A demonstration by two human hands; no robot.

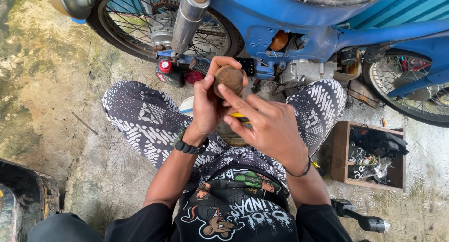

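My left hand (209,99) is wrapped around a round, rusty brown metal part (228,78), held up in front of me with its flat end facing the camera. My right hand (264,120) grips a yellow-handled tool (239,115), mostly hidden under the fingers, and its index finger reaches up to touch the part's lower edge. I sit on the ground in patterned trousers, right in front of a blue motorcycle (299,22).
A chrome exhaust pipe (188,17) and spoked rear wheel (135,22) are just ahead. A small oil bottle with a red cap (168,72) stands under the bike. A wooden box of metal parts (369,155) sits at my right, a black handle (360,216) near it.
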